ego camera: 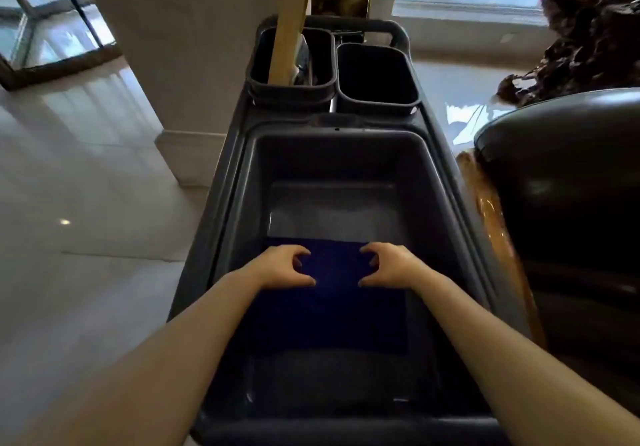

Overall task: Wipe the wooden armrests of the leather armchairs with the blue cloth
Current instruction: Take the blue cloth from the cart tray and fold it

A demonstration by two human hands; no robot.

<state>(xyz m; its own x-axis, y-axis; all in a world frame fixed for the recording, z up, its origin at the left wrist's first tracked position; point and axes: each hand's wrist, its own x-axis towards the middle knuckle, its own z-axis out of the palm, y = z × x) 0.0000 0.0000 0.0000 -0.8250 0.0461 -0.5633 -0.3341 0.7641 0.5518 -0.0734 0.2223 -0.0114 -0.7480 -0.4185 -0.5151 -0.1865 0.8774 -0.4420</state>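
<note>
Glossy pale floor tiles point(86, 175) surround a dark plastic cart point(221, 175) — inside its deep bin, the left hand point(282, 267) and right hand point(389, 265), fingers curled but not closed, rest on the nubby blue cloth point(332, 303).

Hotel lobby — polished marble floor point(86, 175); cleaning cart point(214, 203).

cloth point(332, 303) in cart tub point(429, 182) | armchair point(568, 203) right of cart
</note>
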